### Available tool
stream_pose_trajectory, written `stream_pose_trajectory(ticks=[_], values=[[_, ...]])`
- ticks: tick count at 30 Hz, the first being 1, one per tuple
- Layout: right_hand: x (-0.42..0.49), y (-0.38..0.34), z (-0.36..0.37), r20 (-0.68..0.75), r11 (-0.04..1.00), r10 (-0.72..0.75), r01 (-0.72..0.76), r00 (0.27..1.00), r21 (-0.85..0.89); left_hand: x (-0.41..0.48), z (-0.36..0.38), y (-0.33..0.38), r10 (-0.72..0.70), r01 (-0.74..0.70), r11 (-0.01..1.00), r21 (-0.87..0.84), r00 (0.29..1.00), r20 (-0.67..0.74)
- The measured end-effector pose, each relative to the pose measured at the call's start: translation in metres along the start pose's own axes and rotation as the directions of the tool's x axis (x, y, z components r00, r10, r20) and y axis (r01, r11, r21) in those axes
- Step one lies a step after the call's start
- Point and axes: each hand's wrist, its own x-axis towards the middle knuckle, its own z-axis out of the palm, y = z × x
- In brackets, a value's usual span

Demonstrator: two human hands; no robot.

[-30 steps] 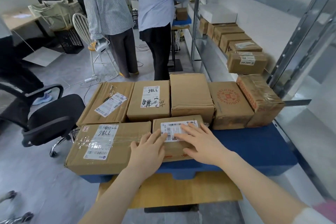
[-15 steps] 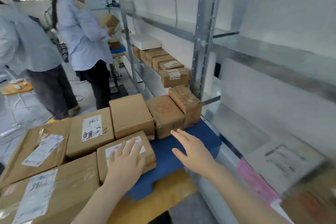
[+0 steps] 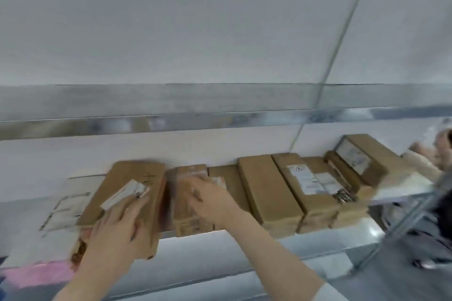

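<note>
The picture is motion-blurred. A long cardboard box [image 3: 137, 186] with a partly lifted white label lies on the metal shelf [image 3: 244, 244], its near end sticking out over the shelf edge. My left hand [image 3: 119, 225] lies flat on top of its near end, fingers stretched toward the label. Right beside it stands a smaller taped cardboard box [image 3: 188, 217]. My right hand [image 3: 210, 198] rests on top of that one, fingertips at its label. I cannot see any finger under either box.
Several more cardboard boxes [image 3: 269, 193] stand in a row to the right on the same shelf. Flat white sheets [image 3: 71, 200] lie to the left. An upper shelf rail [image 3: 220, 120] runs overhead. Another person's hand [image 3: 437, 154] reaches in at far right.
My view has swung right from the blue cart to the shelf. Both hands have left the cart and now lie on boxes on the shelf.
</note>
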Motion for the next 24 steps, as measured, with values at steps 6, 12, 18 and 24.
stream_pose_trajectory(ticks=[6, 12, 18, 24], values=[[-0.082, 0.128, -0.122, -0.186, 0.966, 0.248, -0.256, 0.951, -0.021, 0.047, 0.062, 0.13, 0.211, -0.205, 0.977, -0.059, 0.97, 0.124], [-0.147, 0.256, -0.216, -0.312, 0.942, 0.306, -0.334, 0.9, -0.042, 0.084, 0.138, 0.271, 0.275, -0.226, 0.945, -0.235, 0.94, 0.202], [-0.197, 0.38, -0.309, -0.448, 0.889, 0.32, -0.428, 0.835, -0.164, 0.093, 0.221, 0.44, 0.37, -0.282, 0.902, -0.326, 0.894, 0.252], [-0.191, 0.44, -0.356, -0.226, 0.899, 0.352, -0.395, 0.908, -0.188, 0.113, 0.256, 0.541, 0.452, -0.388, 0.884, -0.261, 0.853, 0.261]])
